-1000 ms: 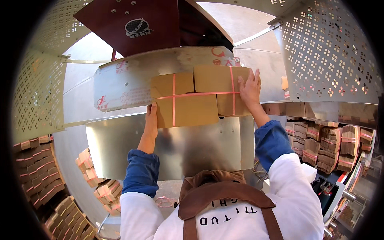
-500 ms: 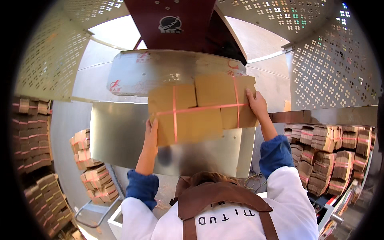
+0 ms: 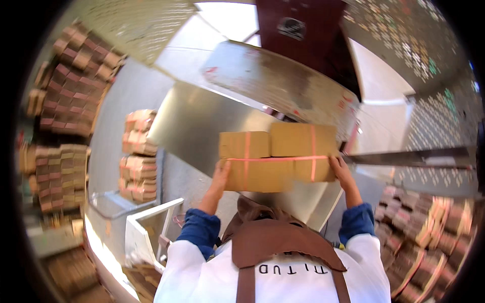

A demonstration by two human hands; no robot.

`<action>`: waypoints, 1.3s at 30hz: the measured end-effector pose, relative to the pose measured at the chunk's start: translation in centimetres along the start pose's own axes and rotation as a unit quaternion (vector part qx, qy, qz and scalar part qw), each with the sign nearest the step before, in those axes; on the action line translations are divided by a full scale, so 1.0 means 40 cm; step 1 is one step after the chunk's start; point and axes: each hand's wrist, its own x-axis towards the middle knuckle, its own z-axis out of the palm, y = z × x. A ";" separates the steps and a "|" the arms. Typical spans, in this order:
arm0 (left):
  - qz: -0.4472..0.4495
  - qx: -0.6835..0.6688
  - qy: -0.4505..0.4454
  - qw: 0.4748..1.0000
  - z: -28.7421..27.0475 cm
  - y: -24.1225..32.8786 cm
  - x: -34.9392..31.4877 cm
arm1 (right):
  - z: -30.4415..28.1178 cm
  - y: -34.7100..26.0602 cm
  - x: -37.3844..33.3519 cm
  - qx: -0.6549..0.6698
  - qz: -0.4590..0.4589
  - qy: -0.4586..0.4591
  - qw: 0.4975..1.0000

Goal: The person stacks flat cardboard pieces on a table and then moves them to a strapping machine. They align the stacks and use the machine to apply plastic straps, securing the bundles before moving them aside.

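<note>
A bundle of flat brown cardboard [image 3: 275,174], tied lengthwise and crosswise with pink strapping, is held up between my hands. My left hand [image 3: 218,178] grips its left end, with the fingers partly hidden at the edge. On the right end, my right hand [image 3: 344,174] has its fingers at the edge of the cardboard. Beneath and beyond the bundle lies the bare metal table plate [image 3: 202,116]. A dark red machine [image 3: 303,45] with a metal shelf [image 3: 278,76] stands behind it.
A blue trolley [image 3: 113,202] at the left carries strapped cardboard bundles [image 3: 139,166]. More bundles [image 3: 70,96] are piled at the far left, others [image 3: 424,227] at the right. A white metal frame [image 3: 144,232] stands near my left elbow. Perforated panels [image 3: 444,111] flank the machine.
The view has swung leftward, showing more of the trolley and left piles. The bundle, still between both hands, has come nearer to my body, away from the machine's shelf.
</note>
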 end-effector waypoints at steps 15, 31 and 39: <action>0.007 -0.124 0.037 0.992 -0.413 0.004 0.076 | 0.436 -0.169 0.045 -0.161 -0.160 -0.020 0.974; 0.122 -0.104 0.145 0.976 -1.156 0.130 0.438 | 1.253 -0.714 0.191 -0.107 -0.163 -0.116 0.974; 0.156 -0.129 0.144 0.969 -1.184 0.111 0.484 | 1.287 -0.744 0.206 -0.113 -0.146 -0.134 0.974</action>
